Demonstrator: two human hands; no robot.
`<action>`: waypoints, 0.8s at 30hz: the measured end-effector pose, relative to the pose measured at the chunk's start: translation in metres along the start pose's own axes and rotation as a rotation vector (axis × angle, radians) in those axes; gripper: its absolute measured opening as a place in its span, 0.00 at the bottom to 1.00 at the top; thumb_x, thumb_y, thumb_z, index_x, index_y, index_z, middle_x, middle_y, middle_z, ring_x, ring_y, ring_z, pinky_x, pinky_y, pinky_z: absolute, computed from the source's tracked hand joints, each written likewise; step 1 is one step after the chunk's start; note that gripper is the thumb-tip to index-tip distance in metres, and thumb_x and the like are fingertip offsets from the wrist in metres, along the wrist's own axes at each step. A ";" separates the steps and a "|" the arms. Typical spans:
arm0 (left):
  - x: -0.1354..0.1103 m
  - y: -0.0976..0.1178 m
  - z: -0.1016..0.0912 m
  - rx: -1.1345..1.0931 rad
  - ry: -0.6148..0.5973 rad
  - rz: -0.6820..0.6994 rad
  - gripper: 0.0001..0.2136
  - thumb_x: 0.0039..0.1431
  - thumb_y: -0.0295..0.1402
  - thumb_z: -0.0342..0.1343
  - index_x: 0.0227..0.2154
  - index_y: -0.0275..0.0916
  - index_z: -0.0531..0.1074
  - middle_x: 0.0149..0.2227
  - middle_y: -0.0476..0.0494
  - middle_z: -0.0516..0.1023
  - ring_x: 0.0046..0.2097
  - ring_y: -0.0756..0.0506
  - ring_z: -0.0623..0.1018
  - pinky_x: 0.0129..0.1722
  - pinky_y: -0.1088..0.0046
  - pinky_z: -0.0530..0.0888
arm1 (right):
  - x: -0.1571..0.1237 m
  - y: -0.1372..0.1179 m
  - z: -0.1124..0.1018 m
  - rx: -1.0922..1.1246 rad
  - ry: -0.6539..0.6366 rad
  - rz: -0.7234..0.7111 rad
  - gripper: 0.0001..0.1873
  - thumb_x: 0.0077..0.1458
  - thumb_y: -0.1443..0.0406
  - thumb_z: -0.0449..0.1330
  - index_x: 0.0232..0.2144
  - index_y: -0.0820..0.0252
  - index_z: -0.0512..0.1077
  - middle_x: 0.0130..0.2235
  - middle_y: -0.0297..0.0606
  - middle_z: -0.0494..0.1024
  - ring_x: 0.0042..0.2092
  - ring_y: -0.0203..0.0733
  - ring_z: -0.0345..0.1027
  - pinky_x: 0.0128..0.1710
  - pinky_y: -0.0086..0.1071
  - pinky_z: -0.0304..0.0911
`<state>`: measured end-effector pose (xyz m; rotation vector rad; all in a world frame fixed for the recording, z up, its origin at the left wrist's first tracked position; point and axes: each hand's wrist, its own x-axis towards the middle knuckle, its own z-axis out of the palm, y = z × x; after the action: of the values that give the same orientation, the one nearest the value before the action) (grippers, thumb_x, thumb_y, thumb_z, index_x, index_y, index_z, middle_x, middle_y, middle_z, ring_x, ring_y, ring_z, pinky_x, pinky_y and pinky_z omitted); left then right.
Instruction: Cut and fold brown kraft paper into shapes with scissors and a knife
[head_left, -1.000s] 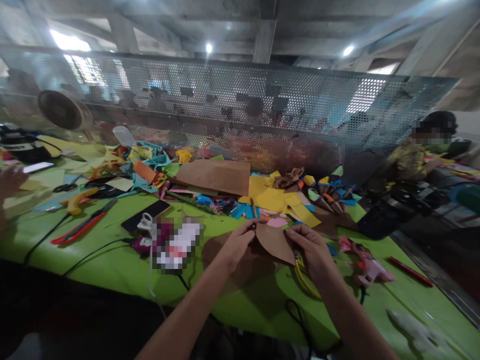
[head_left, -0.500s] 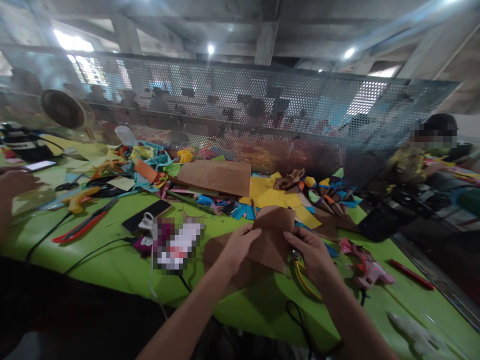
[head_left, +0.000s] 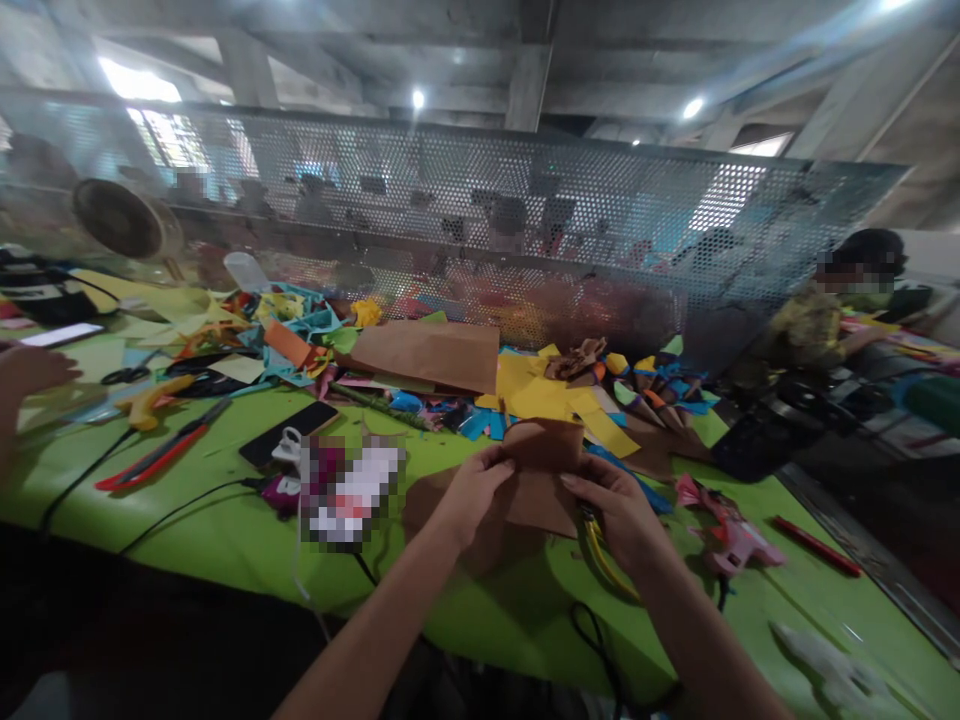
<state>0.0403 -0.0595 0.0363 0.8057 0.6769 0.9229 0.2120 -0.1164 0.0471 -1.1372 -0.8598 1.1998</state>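
Both my hands hold a piece of brown paper (head_left: 546,470) just above the green table (head_left: 225,520). My left hand (head_left: 469,492) pinches its left edge with thumb and fingers closed. My right hand (head_left: 619,510) grips the right edge, fingers curled round it. The paper's top part is bent upward. More brown paper (head_left: 450,520) lies flat beneath my left hand. Yellow-handled scissors (head_left: 600,560) lie under my right hand.
A pink glue gun (head_left: 731,540) and a red pen (head_left: 817,545) lie to the right. A phone (head_left: 289,432), red cutters (head_left: 157,458), black cables and heaps of coloured paper scraps (head_left: 540,395) fill the table. A perforated metal screen (head_left: 480,240) stands behind. Another person's hand (head_left: 30,375) is at the left; a person sits at the far right.
The brown paper has been turned and folded between my hands; its upper part now stands up and my hands have come closer together. The other person's hand came into view at the left.
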 end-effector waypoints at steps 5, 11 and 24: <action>-0.003 0.003 0.002 -0.084 -0.062 0.022 0.10 0.42 0.33 0.66 0.30 0.37 0.76 0.30 0.46 0.79 0.33 0.48 0.77 0.34 0.76 0.71 | 0.000 -0.005 0.004 0.048 -0.002 -0.002 0.10 0.39 0.65 0.70 0.29 0.56 0.80 0.28 0.35 0.81 0.28 0.37 0.71 0.30 0.28 0.63; -0.006 0.007 0.001 -0.104 -0.117 -0.033 0.08 0.44 0.30 0.64 0.29 0.37 0.74 0.28 0.47 0.78 0.30 0.48 0.77 0.32 0.76 0.71 | -0.001 -0.008 0.006 0.045 0.028 -0.008 0.07 0.38 0.64 0.70 0.26 0.56 0.79 0.28 0.35 0.80 0.29 0.40 0.72 0.29 0.29 0.63; 0.035 0.010 0.003 0.086 -0.024 0.004 0.17 0.41 0.38 0.67 0.36 0.37 0.78 0.31 0.45 0.80 0.31 0.47 0.77 0.32 0.74 0.69 | 0.027 -0.013 -0.005 0.085 0.037 0.028 0.14 0.38 0.65 0.73 0.32 0.56 0.78 0.31 0.33 0.82 0.31 0.40 0.74 0.33 0.31 0.67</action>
<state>0.0544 -0.0259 0.0406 0.8933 0.6979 0.8909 0.2249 -0.0912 0.0565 -1.1022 -0.7600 1.2237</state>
